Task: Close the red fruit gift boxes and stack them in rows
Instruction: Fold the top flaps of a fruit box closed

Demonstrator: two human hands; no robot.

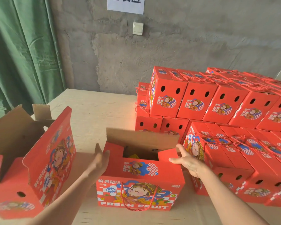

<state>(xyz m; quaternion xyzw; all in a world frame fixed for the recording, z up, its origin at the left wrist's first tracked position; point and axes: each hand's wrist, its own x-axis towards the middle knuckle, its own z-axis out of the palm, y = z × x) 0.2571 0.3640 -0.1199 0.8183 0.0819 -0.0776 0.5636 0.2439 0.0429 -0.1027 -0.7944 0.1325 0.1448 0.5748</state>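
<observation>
Head view: left hand [101, 161], right hand [187, 161] against half-open gift box [139, 190] flaps.

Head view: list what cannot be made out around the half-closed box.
Head view:
Middle box contents: flaps hide all but a yellow glimpse.
Wall sign: top cut off by the frame edge.
Stacked boxes: rows run past the right edge, count unknown.
Left open box inside: mostly hidden by its raised flap.

A packing room: stacked gift boxes [217, 103], bare concrete wall [185, 46].
</observation>
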